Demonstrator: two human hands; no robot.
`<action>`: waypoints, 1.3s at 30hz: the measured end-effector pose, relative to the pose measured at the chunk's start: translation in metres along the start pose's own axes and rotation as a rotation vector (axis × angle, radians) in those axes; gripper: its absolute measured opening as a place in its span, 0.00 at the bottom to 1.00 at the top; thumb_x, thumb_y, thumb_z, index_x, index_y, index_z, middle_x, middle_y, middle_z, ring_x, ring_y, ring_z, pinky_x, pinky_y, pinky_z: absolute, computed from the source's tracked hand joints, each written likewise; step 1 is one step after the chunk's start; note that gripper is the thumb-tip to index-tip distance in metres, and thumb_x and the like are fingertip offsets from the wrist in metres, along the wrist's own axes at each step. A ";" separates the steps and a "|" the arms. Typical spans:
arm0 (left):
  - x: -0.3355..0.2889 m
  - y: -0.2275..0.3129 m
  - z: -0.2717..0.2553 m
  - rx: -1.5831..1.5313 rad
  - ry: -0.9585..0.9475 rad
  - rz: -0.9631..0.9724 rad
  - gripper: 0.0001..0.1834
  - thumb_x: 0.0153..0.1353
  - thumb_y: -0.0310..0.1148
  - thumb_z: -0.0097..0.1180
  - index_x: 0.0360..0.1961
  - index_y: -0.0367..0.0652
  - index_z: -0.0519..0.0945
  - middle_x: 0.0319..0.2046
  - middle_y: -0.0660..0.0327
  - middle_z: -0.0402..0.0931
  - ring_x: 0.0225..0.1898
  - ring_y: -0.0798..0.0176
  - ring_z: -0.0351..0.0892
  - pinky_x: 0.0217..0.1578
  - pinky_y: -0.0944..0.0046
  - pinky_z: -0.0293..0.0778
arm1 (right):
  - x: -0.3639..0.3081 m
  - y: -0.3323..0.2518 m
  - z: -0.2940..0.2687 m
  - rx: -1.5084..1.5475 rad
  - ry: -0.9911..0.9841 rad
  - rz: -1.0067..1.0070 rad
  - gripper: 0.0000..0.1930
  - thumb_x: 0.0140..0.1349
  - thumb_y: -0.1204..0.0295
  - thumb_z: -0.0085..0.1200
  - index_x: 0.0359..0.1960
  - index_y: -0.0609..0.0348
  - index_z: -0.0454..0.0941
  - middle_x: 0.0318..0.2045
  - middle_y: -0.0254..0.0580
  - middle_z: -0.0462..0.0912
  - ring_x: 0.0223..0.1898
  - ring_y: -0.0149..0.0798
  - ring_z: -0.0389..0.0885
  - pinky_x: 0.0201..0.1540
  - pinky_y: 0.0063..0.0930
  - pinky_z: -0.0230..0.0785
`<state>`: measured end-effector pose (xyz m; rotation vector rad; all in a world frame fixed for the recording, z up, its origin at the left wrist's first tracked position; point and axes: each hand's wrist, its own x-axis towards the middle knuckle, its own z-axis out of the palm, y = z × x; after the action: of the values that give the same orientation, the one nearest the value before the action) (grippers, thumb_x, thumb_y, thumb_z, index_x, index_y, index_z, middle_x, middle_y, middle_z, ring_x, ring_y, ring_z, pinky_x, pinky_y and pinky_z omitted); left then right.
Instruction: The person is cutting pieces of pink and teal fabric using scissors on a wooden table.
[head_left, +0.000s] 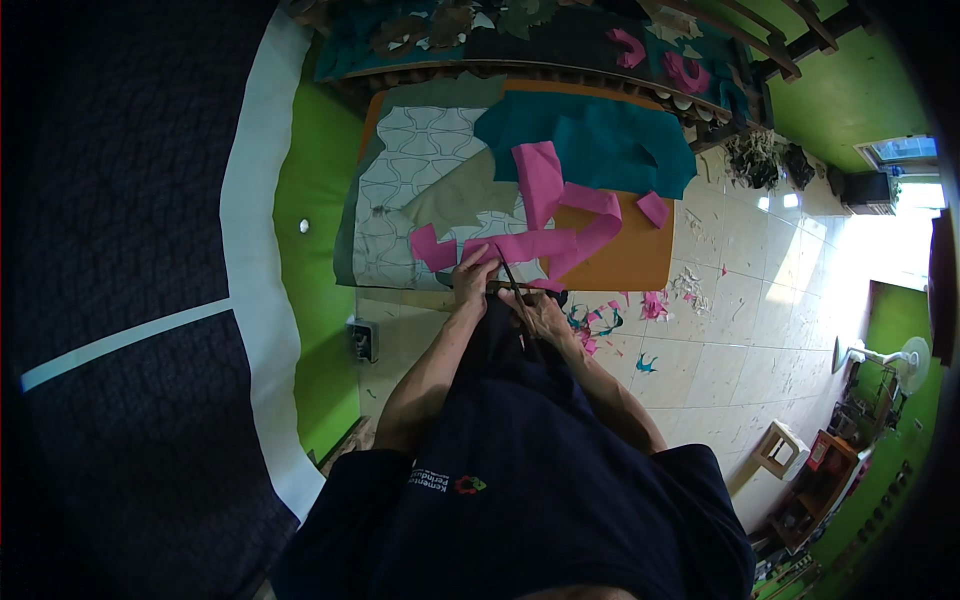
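Observation:
At the near edge of an orange table [625, 270], my left hand [472, 282] is closed on a strip of pink leather-like material [530, 245], fingers at its left end. My right hand [543, 314] is wrapped round a pair of scissors [512, 275]. Their dark blades point up and left and meet the strip beside my left fingertips. A smaller pink piece [432, 248] lies just left of the left hand. The pink material continues right in a bent band [598, 225], and a wider pink piece [540, 180] lies beyond it.
A teal sheet [600, 135] covers the table's far right. White sheeting with drawn outlines [415, 160] and an olive piece [465, 195] lie at left. Pink scraps [653, 305] and teal scraps [646, 364] litter the tiled floor. A stool [780, 450] and a fan [910, 365] stand at right.

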<state>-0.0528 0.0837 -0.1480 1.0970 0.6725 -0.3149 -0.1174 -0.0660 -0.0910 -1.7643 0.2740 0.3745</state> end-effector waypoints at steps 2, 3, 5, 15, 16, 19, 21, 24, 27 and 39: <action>0.002 -0.001 -0.002 0.000 0.005 -0.001 0.25 0.54 0.16 0.64 0.55 0.34 0.79 0.38 0.52 0.83 0.38 0.60 0.85 0.47 0.66 0.84 | 0.000 0.000 -0.001 -0.041 -0.041 -0.002 0.25 0.64 0.44 0.58 0.27 0.56 0.79 0.16 0.33 0.77 0.18 0.30 0.76 0.22 0.27 0.67; 0.003 -0.002 -0.003 0.002 0.019 -0.011 0.25 0.54 0.17 0.65 0.55 0.34 0.79 0.38 0.52 0.83 0.38 0.60 0.85 0.46 0.66 0.83 | 0.001 0.002 0.000 -0.043 -0.044 -0.003 0.25 0.64 0.44 0.58 0.27 0.56 0.79 0.16 0.33 0.77 0.18 0.30 0.76 0.22 0.27 0.67; 0.002 0.002 0.003 0.003 0.026 -0.025 0.26 0.53 0.17 0.65 0.55 0.34 0.79 0.38 0.52 0.83 0.38 0.61 0.85 0.46 0.66 0.83 | 0.005 0.009 0.001 -0.291 0.001 -0.146 0.24 0.64 0.47 0.58 0.27 0.58 0.79 0.17 0.36 0.79 0.20 0.32 0.79 0.26 0.30 0.69; 0.001 0.008 0.002 0.012 0.037 -0.011 0.26 0.51 0.19 0.69 0.54 0.38 0.82 0.31 0.59 0.84 0.27 0.70 0.79 0.30 0.71 0.75 | 0.013 0.005 0.002 0.013 -0.053 -0.028 0.22 0.65 0.51 0.60 0.31 0.61 0.79 0.19 0.38 0.81 0.18 0.32 0.79 0.19 0.29 0.65; 0.000 0.011 0.002 0.006 0.032 -0.001 0.26 0.51 0.20 0.69 0.54 0.38 0.82 0.31 0.58 0.84 0.27 0.70 0.80 0.30 0.71 0.76 | 0.015 -0.002 0.001 0.013 -0.061 -0.033 0.22 0.65 0.51 0.60 0.31 0.61 0.79 0.19 0.38 0.81 0.18 0.32 0.79 0.19 0.29 0.65; -0.005 0.017 -0.002 0.009 0.012 0.009 0.26 0.51 0.21 0.69 0.55 0.38 0.81 0.32 0.58 0.84 0.28 0.69 0.80 0.32 0.71 0.76 | 0.023 -0.022 -0.002 0.039 -0.128 -0.002 0.22 0.64 0.51 0.61 0.37 0.63 0.80 0.24 0.42 0.82 0.18 0.33 0.80 0.17 0.30 0.65; -0.008 0.020 0.003 0.003 0.006 0.005 0.26 0.51 0.21 0.69 0.55 0.38 0.81 0.32 0.58 0.84 0.29 0.69 0.80 0.33 0.71 0.77 | 0.032 -0.013 -0.004 -0.022 -0.186 0.148 0.27 0.62 0.47 0.61 0.44 0.63 0.79 0.39 0.51 0.84 0.42 0.47 0.81 0.47 0.40 0.70; -0.003 0.021 0.006 0.037 -0.016 0.001 0.27 0.53 0.21 0.68 0.56 0.37 0.80 0.33 0.56 0.84 0.30 0.67 0.82 0.36 0.70 0.78 | 0.044 0.011 -0.003 -0.014 -0.122 0.039 0.27 0.61 0.47 0.62 0.44 0.63 0.79 0.39 0.52 0.84 0.41 0.49 0.81 0.47 0.40 0.70; -0.004 0.025 -0.006 0.028 0.026 0.028 0.28 0.54 0.21 0.67 0.59 0.38 0.78 0.33 0.55 0.84 0.31 0.67 0.83 0.37 0.69 0.79 | 0.038 -0.033 -0.006 -0.094 -0.181 0.143 0.27 0.61 0.48 0.62 0.44 0.62 0.78 0.36 0.51 0.83 0.39 0.48 0.80 0.46 0.40 0.70; 0.011 -0.007 -0.036 0.468 0.178 0.424 0.20 0.58 0.42 0.70 0.45 0.41 0.83 0.22 0.69 0.70 0.24 0.75 0.67 0.27 0.69 0.64 | -0.027 0.010 -0.026 -0.061 -0.076 0.350 0.34 0.60 0.38 0.57 0.27 0.65 0.81 0.20 0.46 0.80 0.27 0.39 0.81 0.34 0.37 0.71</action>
<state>-0.0606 0.1139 -0.1702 1.6959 0.5147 -0.0034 -0.1429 -0.0938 -0.0840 -1.7570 0.5239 0.7050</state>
